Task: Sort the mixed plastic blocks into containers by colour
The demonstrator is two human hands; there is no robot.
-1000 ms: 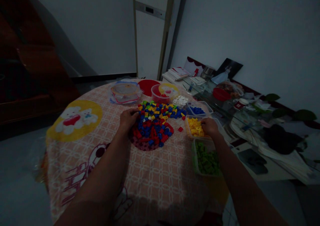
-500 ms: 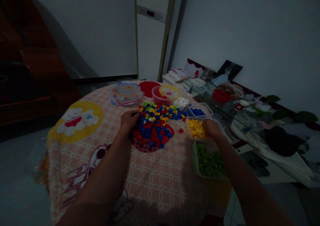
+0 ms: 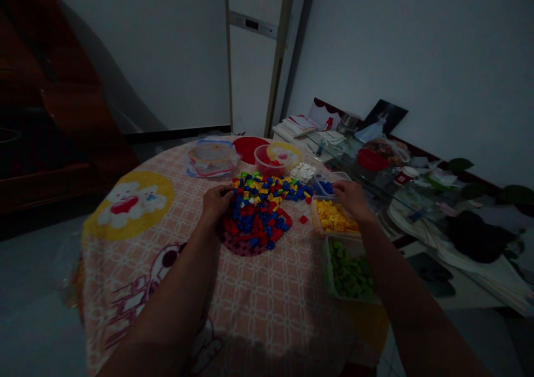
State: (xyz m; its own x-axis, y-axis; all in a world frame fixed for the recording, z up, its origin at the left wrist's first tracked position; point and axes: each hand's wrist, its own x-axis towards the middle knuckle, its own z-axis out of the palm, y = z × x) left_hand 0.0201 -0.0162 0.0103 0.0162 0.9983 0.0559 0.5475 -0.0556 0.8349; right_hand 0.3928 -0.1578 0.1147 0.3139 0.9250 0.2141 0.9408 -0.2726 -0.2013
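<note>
A pile of mixed red, blue and yellow bricks (image 3: 261, 210) lies mid-table. At its left edge rests my left hand (image 3: 217, 203), fingers curled together; whatever they may hold is too small to make out. My right hand (image 3: 351, 197) is over the near right part of the box of blue bricks (image 3: 325, 185), its fingers pinched, contents unclear. Nearer me stand a box of yellow bricks (image 3: 334, 217) and a box of green bricks (image 3: 350, 271). White bricks (image 3: 303, 171) lie behind the pile, beside a round tub with red bricks (image 3: 269, 160).
Stacked clear lids (image 3: 212, 157) and a red round lid (image 3: 249, 149) lie at the table's far side. A single red brick (image 3: 303, 219) sits right of the pile. On the right, a glass-topped cabinet holds papers, a paper cup (image 3: 404, 175) and a red bowl (image 3: 372, 159).
My right hand has moved away from me, from the yellow bricks' box to the blue bricks' box. My left hand stays at the pile's left edge.
</note>
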